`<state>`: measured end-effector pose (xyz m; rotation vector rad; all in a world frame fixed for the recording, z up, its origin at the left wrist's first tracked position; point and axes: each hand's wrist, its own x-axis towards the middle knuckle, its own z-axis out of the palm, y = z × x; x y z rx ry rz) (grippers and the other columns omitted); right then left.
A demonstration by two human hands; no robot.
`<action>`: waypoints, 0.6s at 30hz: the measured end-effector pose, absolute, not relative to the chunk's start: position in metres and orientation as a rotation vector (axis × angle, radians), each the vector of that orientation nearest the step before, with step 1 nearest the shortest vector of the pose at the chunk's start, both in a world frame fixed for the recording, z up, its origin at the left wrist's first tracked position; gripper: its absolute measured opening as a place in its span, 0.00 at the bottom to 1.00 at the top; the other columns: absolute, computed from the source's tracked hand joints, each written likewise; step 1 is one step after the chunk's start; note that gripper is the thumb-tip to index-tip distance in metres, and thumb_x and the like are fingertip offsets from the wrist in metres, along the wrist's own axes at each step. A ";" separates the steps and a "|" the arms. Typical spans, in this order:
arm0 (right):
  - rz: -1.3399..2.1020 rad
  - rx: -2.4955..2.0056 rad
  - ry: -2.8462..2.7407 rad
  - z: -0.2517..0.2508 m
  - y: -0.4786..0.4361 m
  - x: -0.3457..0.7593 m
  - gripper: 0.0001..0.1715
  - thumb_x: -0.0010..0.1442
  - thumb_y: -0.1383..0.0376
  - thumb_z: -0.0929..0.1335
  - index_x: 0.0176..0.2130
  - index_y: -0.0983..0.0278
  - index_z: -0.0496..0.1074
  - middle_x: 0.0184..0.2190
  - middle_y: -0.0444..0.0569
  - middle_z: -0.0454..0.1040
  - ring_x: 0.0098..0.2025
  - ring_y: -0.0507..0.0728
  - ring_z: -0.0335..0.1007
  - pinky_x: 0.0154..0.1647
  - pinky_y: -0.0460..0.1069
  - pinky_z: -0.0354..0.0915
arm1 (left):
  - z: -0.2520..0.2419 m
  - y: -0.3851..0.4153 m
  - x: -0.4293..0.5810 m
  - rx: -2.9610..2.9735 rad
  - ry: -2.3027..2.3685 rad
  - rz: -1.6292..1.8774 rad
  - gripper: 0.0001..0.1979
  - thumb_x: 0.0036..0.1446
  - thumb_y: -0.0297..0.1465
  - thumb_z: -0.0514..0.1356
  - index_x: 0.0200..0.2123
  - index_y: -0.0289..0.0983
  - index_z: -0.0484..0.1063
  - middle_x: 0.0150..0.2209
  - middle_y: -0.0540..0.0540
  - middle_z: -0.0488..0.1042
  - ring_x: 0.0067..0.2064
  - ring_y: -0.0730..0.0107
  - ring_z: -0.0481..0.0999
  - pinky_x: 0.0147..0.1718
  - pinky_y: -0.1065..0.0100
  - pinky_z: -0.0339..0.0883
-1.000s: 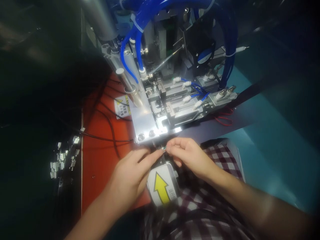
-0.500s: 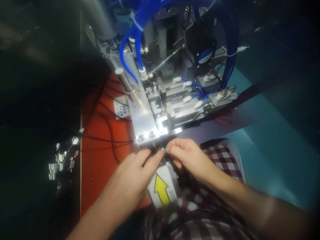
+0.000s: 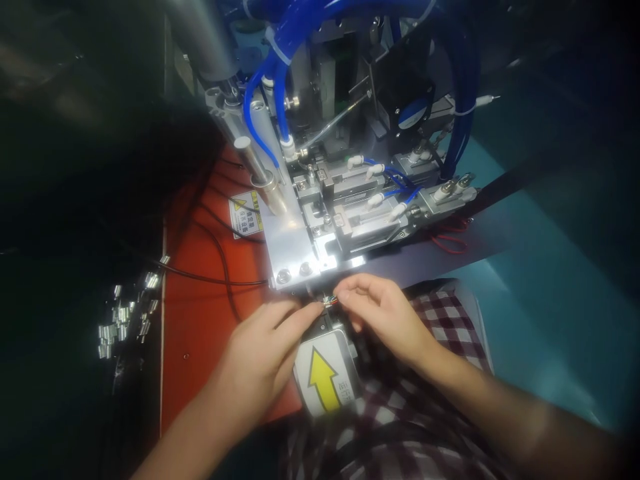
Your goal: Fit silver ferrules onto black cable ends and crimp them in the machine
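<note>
In the head view, a small pale connector point(image 3: 327, 301) lies between my two hands, just in front of the machine's metal plate. Thin coloured wires point(image 3: 335, 300), some red and some greenish, run from it to the right. My left hand point(image 3: 270, 333) is closed, its thumb tip at the connector's left side; the forefinger is partly hidden. With thumb and forefinger pressed together, my right hand point(image 3: 377, 307) pinches the wires. Below the fingers sits a white plate with a yellow arrow point(image 3: 323, 380).
The machine, with a bright metal plate point(image 3: 290, 250), pneumatic cylinders point(image 3: 367, 223) and thick blue hoses point(image 3: 320, 20), fills the space ahead. Black cables point(image 3: 220, 257) cross the orange base point(image 3: 200, 333). Several small shiny metal pieces point(image 3: 120, 317) lie at left.
The fingertips have drawn slightly apart, so more of the connector and coloured wires shows between them. My left thumb has shifted a little left. The machine stands as before.
</note>
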<state>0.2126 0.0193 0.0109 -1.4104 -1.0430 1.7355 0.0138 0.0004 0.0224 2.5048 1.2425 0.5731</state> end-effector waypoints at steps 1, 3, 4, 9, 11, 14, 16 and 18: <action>1.730 -1.423 -1.052 0.011 0.020 0.212 0.06 0.58 0.66 0.67 0.30 0.66 0.71 0.17 0.37 0.63 0.19 0.47 0.59 0.23 0.44 0.57 | 0.022 0.000 0.014 2.504 1.242 0.578 0.15 0.62 0.23 0.50 0.47 0.31 0.74 0.36 0.42 0.73 0.35 0.68 0.73 0.31 0.72 0.70; 1.737 -1.441 -1.057 0.012 0.020 0.210 0.05 0.57 0.67 0.67 0.30 0.66 0.70 0.16 0.36 0.63 0.19 0.47 0.59 0.22 0.44 0.57 | 0.022 0.000 0.014 2.501 1.243 0.575 0.15 0.62 0.22 0.50 0.47 0.32 0.74 0.36 0.42 0.73 0.35 0.68 0.73 0.31 0.71 0.70; 1.741 -1.442 -1.058 0.012 0.021 0.209 0.05 0.57 0.67 0.67 0.29 0.66 0.70 0.15 0.36 0.63 0.19 0.47 0.59 0.22 0.44 0.57 | 0.022 -0.001 0.014 2.501 1.244 0.571 0.15 0.61 0.22 0.50 0.47 0.32 0.74 0.36 0.43 0.73 0.35 0.68 0.73 0.31 0.71 0.70; 1.755 -1.431 -1.056 0.008 0.022 0.208 0.06 0.58 0.67 0.67 0.29 0.66 0.69 0.15 0.36 0.62 0.18 0.46 0.57 0.21 0.43 0.56 | 0.020 -0.002 0.013 2.499 1.246 0.545 0.16 0.61 0.22 0.51 0.48 0.33 0.74 0.37 0.43 0.73 0.35 0.68 0.73 0.31 0.71 0.71; 1.771 -1.433 -1.058 0.008 0.023 0.208 0.07 0.58 0.67 0.66 0.29 0.66 0.68 0.15 0.35 0.61 0.18 0.46 0.56 0.20 0.43 0.55 | 0.019 -0.002 0.012 2.497 1.250 0.540 0.16 0.61 0.22 0.51 0.48 0.33 0.74 0.38 0.42 0.73 0.36 0.67 0.73 0.31 0.71 0.71; 1.776 -1.435 -1.089 0.010 0.022 0.210 0.07 0.58 0.66 0.66 0.29 0.66 0.68 0.15 0.36 0.61 0.18 0.46 0.54 0.20 0.43 0.54 | 0.018 -0.001 0.013 2.497 1.251 0.540 0.16 0.61 0.22 0.51 0.48 0.33 0.73 0.38 0.42 0.73 0.36 0.67 0.73 0.32 0.71 0.71; 1.745 -1.435 -1.119 0.011 0.021 0.211 0.06 0.58 0.66 0.66 0.30 0.66 0.69 0.16 0.36 0.61 0.18 0.47 0.54 0.20 0.43 0.53 | 0.018 -0.001 0.014 2.499 1.245 0.543 0.16 0.61 0.22 0.50 0.48 0.33 0.73 0.37 0.42 0.73 0.36 0.67 0.73 0.32 0.71 0.71; 1.684 -1.428 -1.154 0.012 0.019 0.211 0.05 0.58 0.66 0.66 0.31 0.66 0.69 0.16 0.36 0.60 0.19 0.47 0.54 0.20 0.43 0.52 | 0.018 -0.001 0.014 2.501 1.244 0.554 0.16 0.61 0.22 0.50 0.48 0.33 0.74 0.37 0.42 0.73 0.36 0.68 0.73 0.31 0.71 0.71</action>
